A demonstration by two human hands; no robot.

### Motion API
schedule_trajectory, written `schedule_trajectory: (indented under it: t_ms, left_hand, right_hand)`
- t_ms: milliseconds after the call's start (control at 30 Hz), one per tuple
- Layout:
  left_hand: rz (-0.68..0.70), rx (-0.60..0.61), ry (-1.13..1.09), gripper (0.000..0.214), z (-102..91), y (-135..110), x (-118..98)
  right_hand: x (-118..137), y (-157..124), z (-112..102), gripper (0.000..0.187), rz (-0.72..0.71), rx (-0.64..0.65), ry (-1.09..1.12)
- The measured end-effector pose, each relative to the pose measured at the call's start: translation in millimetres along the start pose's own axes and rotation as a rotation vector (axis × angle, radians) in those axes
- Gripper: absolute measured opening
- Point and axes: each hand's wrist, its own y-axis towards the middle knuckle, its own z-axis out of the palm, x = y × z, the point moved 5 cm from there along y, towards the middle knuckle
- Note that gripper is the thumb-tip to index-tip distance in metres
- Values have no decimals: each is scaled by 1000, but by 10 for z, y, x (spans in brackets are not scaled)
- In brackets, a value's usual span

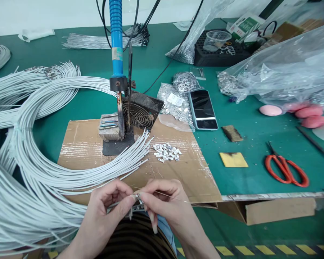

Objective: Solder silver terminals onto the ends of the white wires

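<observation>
My left hand point(108, 208) is closed in a pinch on the end of a white wire point(118, 204) at the table's near edge. My right hand point(162, 201) is pinched on a small metal terminal point(137, 197) held against that wire end, with a thin strand running off to the right. A big coil of white wires point(43, 158) sweeps in from the left, its cut ends fanned out over a cardboard sheet point(83, 144). A small pile of metal terminals point(166, 151) lies on the cardboard ahead of my hands.
A blue-handled soldering iron point(116, 43) stands clamped on a stand beside a small black fan point(140, 113). To the right lie a phone point(203, 109), bags of terminals point(175, 104), yellow sponges point(233, 159), red scissors point(286, 169) and large plastic bags point(286, 68).
</observation>
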Motion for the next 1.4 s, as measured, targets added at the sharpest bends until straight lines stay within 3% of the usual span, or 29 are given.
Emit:
schedule_trajectory:
  t_ms: [133,233,533,767,1000,1167,1333,1400]
  left_hand:
    - [-30,-22,93,25,-28,-2,-18]
    - [-35,-64,142,25,-48,11,-51]
    - [-57,-53,103,25,-19,21,-68]
    - [238,-187,353,20,53,-99,-137]
    - [-42,-28,-71,42,128,-40,-36]
    - [-121,13,-308,35,169,-24,-9]
    - [-51,-25,-283,34,128,8,-31]
    - [-39,-48,-277,36,103,25,-26]
  right_hand:
    - [231,-46,1,10,-130,-83,-369]
    - [358,-69,58,16,-243,-52,-522]
    - [284,-69,13,14,-294,-36,-445]
    - [228,-54,10,13,-346,-131,-386]
    - [254,-248,151,19,-719,-368,-658]
    - [236,-256,156,21,-745,-324,-722]
    - [330,-259,190,24,-885,-216,-866]
    - [367,-240,180,27,-857,-166,-846]
